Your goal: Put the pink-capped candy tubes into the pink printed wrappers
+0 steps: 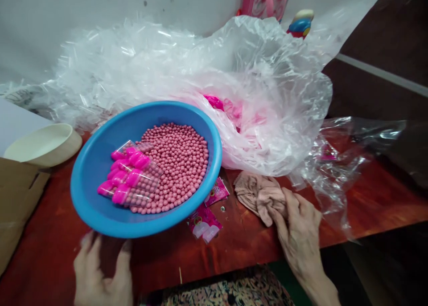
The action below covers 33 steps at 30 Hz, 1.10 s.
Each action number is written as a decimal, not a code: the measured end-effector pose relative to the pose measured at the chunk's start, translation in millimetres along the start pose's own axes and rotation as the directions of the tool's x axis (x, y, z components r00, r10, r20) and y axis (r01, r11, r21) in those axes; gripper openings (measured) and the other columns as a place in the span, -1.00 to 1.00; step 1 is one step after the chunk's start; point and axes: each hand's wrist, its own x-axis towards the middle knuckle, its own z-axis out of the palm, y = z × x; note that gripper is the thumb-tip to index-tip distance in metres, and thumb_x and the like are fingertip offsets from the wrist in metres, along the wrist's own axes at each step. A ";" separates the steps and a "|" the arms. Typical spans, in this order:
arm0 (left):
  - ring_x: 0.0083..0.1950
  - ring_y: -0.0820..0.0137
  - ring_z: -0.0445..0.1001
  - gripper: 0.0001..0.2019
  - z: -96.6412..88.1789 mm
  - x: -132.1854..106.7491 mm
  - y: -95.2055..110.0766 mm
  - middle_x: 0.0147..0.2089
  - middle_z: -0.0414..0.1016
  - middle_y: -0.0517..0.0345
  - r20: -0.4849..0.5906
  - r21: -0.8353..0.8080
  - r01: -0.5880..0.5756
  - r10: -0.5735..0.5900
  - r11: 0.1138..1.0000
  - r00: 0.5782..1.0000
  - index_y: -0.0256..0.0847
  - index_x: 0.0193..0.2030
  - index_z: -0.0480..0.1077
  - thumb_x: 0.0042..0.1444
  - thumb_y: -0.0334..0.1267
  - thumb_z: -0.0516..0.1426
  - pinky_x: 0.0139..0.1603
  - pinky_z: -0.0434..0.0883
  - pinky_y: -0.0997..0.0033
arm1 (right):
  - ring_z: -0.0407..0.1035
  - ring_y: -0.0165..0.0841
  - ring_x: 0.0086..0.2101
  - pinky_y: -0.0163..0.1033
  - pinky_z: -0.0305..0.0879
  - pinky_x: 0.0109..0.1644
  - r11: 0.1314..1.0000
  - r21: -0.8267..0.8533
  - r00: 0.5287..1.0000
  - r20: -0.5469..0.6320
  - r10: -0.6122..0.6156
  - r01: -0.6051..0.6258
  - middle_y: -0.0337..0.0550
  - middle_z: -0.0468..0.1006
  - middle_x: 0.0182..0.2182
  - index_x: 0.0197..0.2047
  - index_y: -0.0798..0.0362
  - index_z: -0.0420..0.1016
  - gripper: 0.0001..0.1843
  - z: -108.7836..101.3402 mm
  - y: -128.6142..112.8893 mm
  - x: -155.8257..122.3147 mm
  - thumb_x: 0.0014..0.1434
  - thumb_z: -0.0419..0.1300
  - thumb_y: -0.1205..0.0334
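Observation:
My right hand [299,228] grips the edge of a crumpled brownish-pink cloth [259,194] on the reddish-brown table. Just below the front rim of a blue basin [147,228], my left hand [102,270] has its fingers apart and is slightly blurred. Whether its fingertips touch the basin I cannot tell. Inside the basin lie many small pink balls [180,163]. Several clear tubes with bright pink caps [133,177], filled with balls, are heaped on the left of them. Pink printed cards [204,221] lie between the basin and the cloth.
Behind the basin, a large heap of clear plastic pieces [127,65] spreads along the wall. A translucent bag [264,101] with pink contents sits at the back right. A cream bowl [47,145] and a cardboard box [18,203] stand at the left. Clear film [341,177] hangs over the right table edge.

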 end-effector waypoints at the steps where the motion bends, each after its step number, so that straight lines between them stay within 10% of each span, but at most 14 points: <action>1: 0.10 -0.05 0.49 -0.61 2.1 -11.9 11.8 0.05 0.53 -0.28 -0.047 -0.019 -0.059 0.058 0.998 0.997 -0.41 -0.03 0.50 0.10 -0.14 0.21 0.19 0.34 0.00 | 0.30 0.01 -0.15 0.11 0.30 -0.12 1.000 0.010 1.000 -0.008 0.002 -0.002 0.22 0.43 -0.13 0.13 0.19 0.34 -0.49 5.3 1.8 -1.2 0.37 -0.16 0.01; 3: -0.20 0.27 0.62 -0.87 10.0 -33.8 35.6 -0.23 0.63 0.01 0.148 -0.140 -0.196 0.216 0.971 0.965 -0.26 -0.19 0.50 0.17 -0.29 0.16 -0.07 0.51 0.38 | 0.29 -0.04 -0.22 0.06 0.30 -0.17 1.000 0.015 0.999 -0.033 0.018 -0.018 0.15 0.45 -0.22 -0.01 0.15 0.40 -0.56 11.8 2.7 -2.5 0.38 -0.17 0.07; 5: -0.20 0.33 0.62 -0.83 24.1 -49.9 63.3 -0.18 0.65 0.00 0.347 -0.378 -0.339 0.472 0.861 0.811 -0.28 -0.10 0.46 0.21 -0.43 0.11 -0.11 0.52 0.49 | 0.26 -0.11 -0.34 -0.03 0.29 -0.25 0.999 0.033 0.999 -0.045 0.023 -0.021 0.03 0.44 -0.36 -0.16 0.09 0.42 -0.59 13.4 2.6 -0.9 0.39 -0.18 0.08; 11: 0.00 0.28 0.53 -0.64 92.8 -74.4 166.1 0.01 0.57 -0.06 0.451 -0.540 -0.486 0.724 0.687 0.523 -0.31 0.11 0.37 0.16 -0.50 0.12 0.08 0.46 0.35 | 0.28 -0.32 -0.53 -0.27 0.18 -0.43 0.990 0.139 0.999 -0.035 0.041 -0.036 -0.24 0.35 -0.58 -0.44 0.00 0.31 -0.56 7.1 -0.5 9.8 0.41 -0.13 0.04; 15: -0.08 0.25 0.53 -0.77 130.5 -85.2 189.8 -0.04 0.53 0.01 0.528 -0.499 -0.538 0.730 0.680 0.433 -0.27 0.03 0.41 0.25 -0.39 0.10 0.00 0.47 0.04 | 0.29 -0.33 -0.51 -0.29 0.18 -0.42 0.984 0.165 0.996 -0.045 0.072 -0.063 -0.21 0.39 -0.56 -0.43 0.01 0.33 -0.55 4.1 -4.7 10.8 0.42 -0.15 0.05; 21: -0.03 0.19 0.50 -0.67 147.4 -77.3 189.1 0.11 0.44 -0.03 0.621 -0.424 -0.531 0.662 0.734 0.419 -0.20 0.11 0.36 0.23 -0.20 0.15 -0.08 0.49 0.04 | 0.29 -0.22 -0.44 -0.18 0.22 -0.31 0.987 0.156 0.998 -0.026 0.054 -0.049 -0.08 0.45 -0.51 -0.27 0.09 0.45 -0.48 4.6 -4.7 4.6 0.41 -0.23 0.01; 28: -0.01 0.35 0.51 -0.72 92.4 -68.6 154.1 -0.03 0.57 0.14 0.490 -0.582 -0.522 0.781 0.624 0.386 -0.15 -0.01 0.45 0.13 -0.38 0.21 0.01 0.48 0.42 | 0.24 -0.39 -0.65 -0.29 0.11 -0.53 0.970 0.196 0.988 -0.029 0.149 -0.140 -0.25 0.34 -0.69 -0.60 0.01 0.27 -0.41 8.1 3.3 18.9 0.35 -0.12 -0.13; 33: -0.06 0.07 0.56 -0.70 59.9 -57.1 75.4 -0.07 0.60 -0.29 0.386 -0.300 -0.464 0.551 0.833 0.740 -0.40 -0.02 0.49 0.25 -0.48 -0.03 -0.05 0.53 -0.02 | 0.40 -0.04 -0.28 0.03 0.27 -0.17 0.975 0.190 0.974 -0.169 0.151 -0.118 0.19 0.51 -0.33 -0.20 0.25 0.51 -0.48 -7.1 -20.7 7.2 0.34 -0.07 -0.03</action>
